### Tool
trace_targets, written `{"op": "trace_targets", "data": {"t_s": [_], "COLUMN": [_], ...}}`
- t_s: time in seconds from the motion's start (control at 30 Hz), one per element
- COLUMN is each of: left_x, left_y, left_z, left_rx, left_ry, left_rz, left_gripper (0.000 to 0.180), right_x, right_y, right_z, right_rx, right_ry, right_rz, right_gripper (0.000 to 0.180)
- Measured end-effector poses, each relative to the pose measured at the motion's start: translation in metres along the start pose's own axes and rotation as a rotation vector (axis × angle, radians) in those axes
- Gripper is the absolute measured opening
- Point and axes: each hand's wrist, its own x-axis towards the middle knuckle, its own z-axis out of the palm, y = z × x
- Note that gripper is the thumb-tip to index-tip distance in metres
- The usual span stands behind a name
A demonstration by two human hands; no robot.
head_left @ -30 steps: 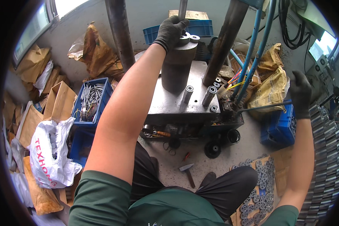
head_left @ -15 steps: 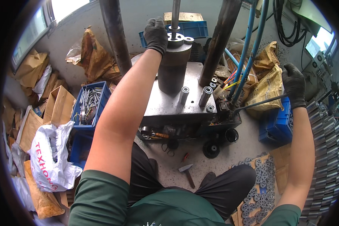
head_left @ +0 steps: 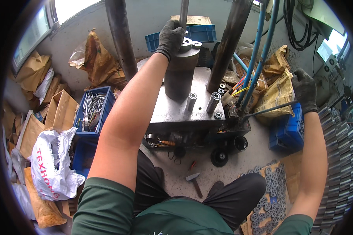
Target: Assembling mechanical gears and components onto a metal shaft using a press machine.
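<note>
Steel is what you are working with here: a dark cylindrical block (head_left: 179,76) stands upright on the grey press plate (head_left: 172,111), and on its top, at the foot of the thin vertical rod (head_left: 183,13), lie a few small bright metal rings (head_left: 191,42). Your left hand (head_left: 171,36), in a dark glove, is curled over the near edge of the block's top, its fingers closed about a ring there; whether it truly pinches one I cannot tell. The rings look light, hard and smooth, likely slippery in a glove, so take them by the rim with the fingertips; the block itself looks heavy and will not shift. To the right of the block, well apart from it, your gloved right hand (head_left: 304,90) is wrapped around the end of a thin lever bar (head_left: 268,110) that runs back toward the plate's right edge. Short metal sleeves (head_left: 213,102) stand on the plate just in front of the block. Left of the block, down on the floor, a blue crate (head_left: 91,110) holds metal pins; a hammer (head_left: 193,181) lies on the concrete below the plate, between your knees.
</note>
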Motion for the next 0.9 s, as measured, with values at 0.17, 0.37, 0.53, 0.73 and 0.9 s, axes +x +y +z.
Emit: {"op": "trace_targets", "data": {"t_s": [0.17, 0.37, 0.53, 0.73, 0.9], "left_x": [0.007, -0.002, -0.012, -0.017, -0.013], "left_y": [-0.007, 0.003, 0.019, 0.025, 0.015], "left_z": [-0.008, 0.0, 0.005, 0.016, 0.0], "left_rx": [0.151, 0.243, 0.198, 0.92, 0.789], "left_ry": [0.286, 0.28, 0.046, 0.139, 0.026], "left_rz": [0.118, 0.134, 0.046, 0.14, 0.059], "left_gripper": [0.026, 0.025, 0.033, 0.043, 0.037], "right_x": [-0.005, -0.045, -0.147, -0.197, -0.17], "right_y": [0.004, -0.003, -0.028, -0.104, -0.171], "right_z": [0.0, -0.029, -0.065, -0.101, -0.051], "right_rx": [0.081, 0.129, 0.342, 0.187, 0.387], "right_ry": [0.03, 0.059, -0.16, -0.267, -0.234], "right_rz": [-0.015, -0.149, -0.074, -0.487, -0.506], "right_gripper": [0.019, 0.013, 0.013, 0.034, 0.035]}}
